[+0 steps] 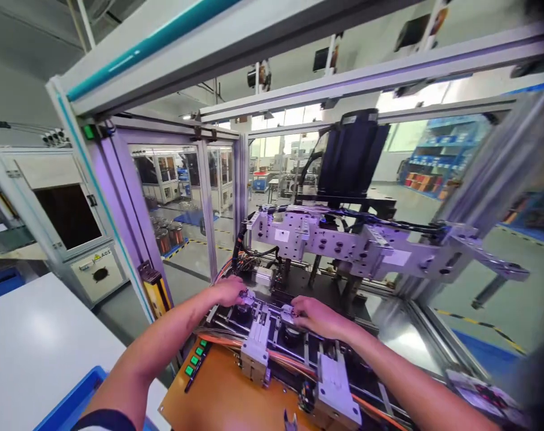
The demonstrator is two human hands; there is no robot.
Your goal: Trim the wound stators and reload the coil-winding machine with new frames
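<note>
My left hand [228, 291] reaches into the machine frame, its fingers closed on a small silvery metal part [249, 297]. Beneath that part sits a dark round piece [244, 312]. To the right, my right hand [311, 313] has thumb and fingers pinched on a similar silvery part [287, 313], above another dark round piece [292, 335]. Between and in front of the hands stands a metal slide block [256, 347]; a second block [337, 389] is nearer the lower right. The fingertips' exact contact is too small to make out.
A perforated metal beam [317, 236] with cables crosses beyond my hands, under a large black motor [353, 152]. In front lies an orange-brown panel [227, 389] with green buttons [195, 360] and pliers [290, 420]. At left are a white table [38, 335] and a blue tray [81, 398].
</note>
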